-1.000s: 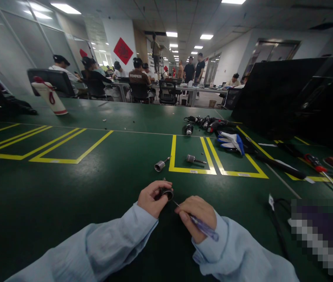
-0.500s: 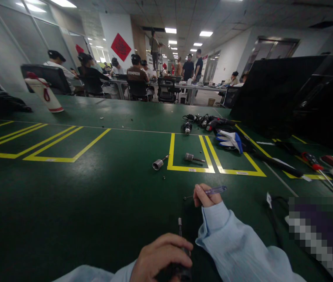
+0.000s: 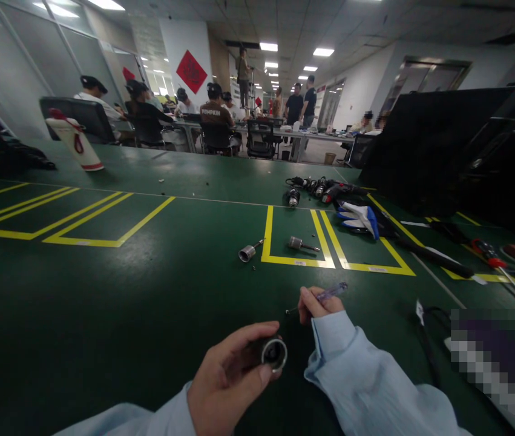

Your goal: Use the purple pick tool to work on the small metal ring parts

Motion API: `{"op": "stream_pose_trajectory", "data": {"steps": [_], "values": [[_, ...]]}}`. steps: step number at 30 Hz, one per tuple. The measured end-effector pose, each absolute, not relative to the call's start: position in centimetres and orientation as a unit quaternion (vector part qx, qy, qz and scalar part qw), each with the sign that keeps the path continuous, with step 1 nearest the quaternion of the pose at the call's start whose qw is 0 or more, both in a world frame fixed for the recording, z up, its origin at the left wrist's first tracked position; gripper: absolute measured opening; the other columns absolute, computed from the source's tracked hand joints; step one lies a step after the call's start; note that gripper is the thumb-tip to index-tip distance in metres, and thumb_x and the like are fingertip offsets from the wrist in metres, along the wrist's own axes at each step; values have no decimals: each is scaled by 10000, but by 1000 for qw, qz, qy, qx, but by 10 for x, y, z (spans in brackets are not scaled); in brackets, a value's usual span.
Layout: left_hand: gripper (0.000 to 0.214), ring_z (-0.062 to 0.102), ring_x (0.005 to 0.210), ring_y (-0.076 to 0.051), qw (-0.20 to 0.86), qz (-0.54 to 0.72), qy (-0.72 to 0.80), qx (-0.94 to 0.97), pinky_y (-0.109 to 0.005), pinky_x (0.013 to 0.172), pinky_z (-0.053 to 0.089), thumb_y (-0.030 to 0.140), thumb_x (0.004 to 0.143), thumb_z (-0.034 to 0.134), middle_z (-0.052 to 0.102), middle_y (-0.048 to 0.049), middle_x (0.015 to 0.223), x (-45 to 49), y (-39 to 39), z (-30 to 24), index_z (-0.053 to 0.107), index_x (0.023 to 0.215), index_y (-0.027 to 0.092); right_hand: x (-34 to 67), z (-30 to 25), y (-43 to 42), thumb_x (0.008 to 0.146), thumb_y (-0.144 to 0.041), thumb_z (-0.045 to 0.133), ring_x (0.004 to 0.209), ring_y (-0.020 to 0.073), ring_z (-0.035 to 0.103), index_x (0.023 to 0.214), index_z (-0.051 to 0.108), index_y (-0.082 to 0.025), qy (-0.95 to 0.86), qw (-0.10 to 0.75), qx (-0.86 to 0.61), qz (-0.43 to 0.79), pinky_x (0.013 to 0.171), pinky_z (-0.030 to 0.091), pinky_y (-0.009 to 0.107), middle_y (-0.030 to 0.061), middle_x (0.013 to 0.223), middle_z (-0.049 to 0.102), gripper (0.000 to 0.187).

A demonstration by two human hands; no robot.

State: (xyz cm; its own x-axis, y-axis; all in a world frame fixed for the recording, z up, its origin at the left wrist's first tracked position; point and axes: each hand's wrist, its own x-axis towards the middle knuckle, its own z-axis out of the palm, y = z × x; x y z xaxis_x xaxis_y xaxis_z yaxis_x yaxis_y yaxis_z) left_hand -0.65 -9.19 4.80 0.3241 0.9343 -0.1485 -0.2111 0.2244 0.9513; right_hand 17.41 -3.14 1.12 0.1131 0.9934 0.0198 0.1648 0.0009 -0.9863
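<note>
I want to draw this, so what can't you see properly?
All in the head view:
1. The drill chuck: the left hand covers its body; its bore is too dark.
2. The screwdriver: the right hand hides its middle; tip too small.
3. Lower right: a pixelated patch hides whatever lies there.

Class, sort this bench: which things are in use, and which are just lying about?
In use: metal cylinder in left hand; purple screwdriver in right hand.
Lying about: socket beside yellow line; blue-white glove; red-handled screwdriver; white bottle.
</note>
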Motion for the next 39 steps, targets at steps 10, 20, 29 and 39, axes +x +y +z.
{"op": "stream_pose_trajectory", "data": {"steps": [10,20,29,39], "values": [[358,595,761,-198,622,494,486,364,-313,642,541,186,545,689,643,-73,873,-6,-80,59,636,895,136,165,25,-54,721,-480,527,369,95,468,540,538,-176,-499,574,-419,495,385,352,210,-15,388,534,354],[318,600,716,-189,617,497,499,352,-316,606,547,152,530,677,653,-72,850,-3,-79,59,647,845,124,159,-1,-39,726,-549,439,319,70,410,524,518,-168,-570,483,-505,431,351,308,187,-27,356,484,438],[327,604,717,-180,616,506,486,358,-298,606,551,131,521,667,656,-61,863,-4,-79,56,651,847,133,163,8,-44,727,-486,476,315,80,452,483,521,-170,-607,390,-546,427,363,345,195,-33,333,481,402],[328,618,732,-174,561,500,507,423,-282,685,528,150,556,642,673,-49,831,-10,-73,52,653,883,148,158,21,-47,692,-457,581,328,72,509,565,540,-134,-393,453,-364,713,291,343,133,16,430,621,349]]}}
